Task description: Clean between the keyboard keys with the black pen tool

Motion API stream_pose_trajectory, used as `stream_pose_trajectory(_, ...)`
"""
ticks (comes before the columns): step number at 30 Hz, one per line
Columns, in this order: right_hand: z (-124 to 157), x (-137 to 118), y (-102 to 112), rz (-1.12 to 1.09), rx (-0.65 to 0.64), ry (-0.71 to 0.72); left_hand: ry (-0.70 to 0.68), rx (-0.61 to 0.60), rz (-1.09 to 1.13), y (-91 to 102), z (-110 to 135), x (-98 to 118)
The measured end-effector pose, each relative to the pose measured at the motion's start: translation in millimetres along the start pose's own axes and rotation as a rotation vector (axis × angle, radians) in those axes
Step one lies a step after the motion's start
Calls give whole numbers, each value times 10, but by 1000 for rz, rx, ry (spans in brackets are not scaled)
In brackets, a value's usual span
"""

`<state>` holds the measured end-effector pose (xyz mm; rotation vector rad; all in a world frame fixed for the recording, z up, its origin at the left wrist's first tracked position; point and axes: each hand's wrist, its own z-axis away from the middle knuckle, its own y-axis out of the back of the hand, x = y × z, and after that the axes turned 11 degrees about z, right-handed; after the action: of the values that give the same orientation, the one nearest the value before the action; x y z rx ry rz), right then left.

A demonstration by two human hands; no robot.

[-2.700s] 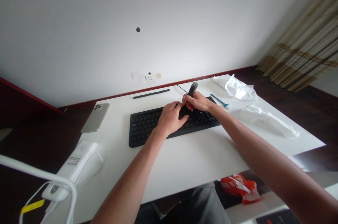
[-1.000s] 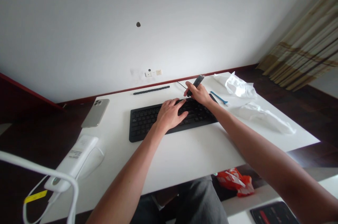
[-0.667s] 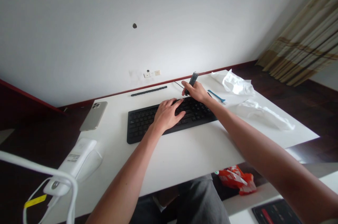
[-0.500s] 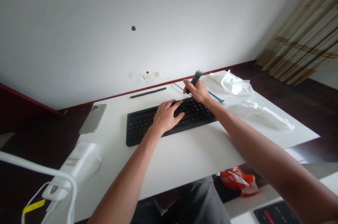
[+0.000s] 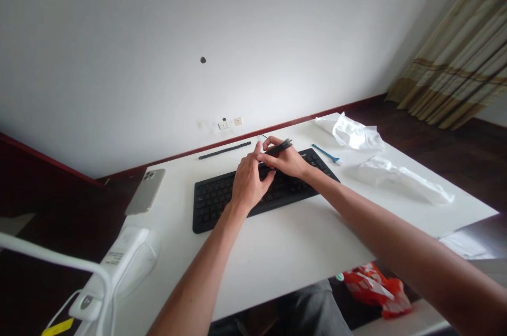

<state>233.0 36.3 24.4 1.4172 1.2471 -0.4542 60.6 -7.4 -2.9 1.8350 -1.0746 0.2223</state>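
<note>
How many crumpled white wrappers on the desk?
2: one bunched wrapper toward the far right corner of the white desk, one elongated wrapper nearer its right edge.

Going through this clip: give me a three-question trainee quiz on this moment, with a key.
1. Which hand grips the dark slim stick: A) the left hand, B) the right hand, or C) neither?
2. True or false: the phone lies on top of the black keyboard.
3. Fill in left or right: the small blue tool lies beyond the keyboard's ___ end.

Key: 1. B. 2. False: it lies left of the keyboard, apart from it. 3. Right.
</note>
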Motion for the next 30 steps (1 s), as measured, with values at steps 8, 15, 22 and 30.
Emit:
stream_pose_trajectory(8, -42, 89, 147, 161, -233, 116, 317, -32, -1, 118, -31, -37)
stream_pose_trajectory(15, -98, 232, 376, 456, -232, 122, 442, 123, 77, 246, -99, -202)
stream_pose_trajectory(22, -98, 223, 360, 490, -240, 16, 460, 128, 109, 222, -98, -214)
stream_pose_trajectory(30, -113, 344, 207, 308, -103, -37, 485, 269, 309, 236, -110, -265)
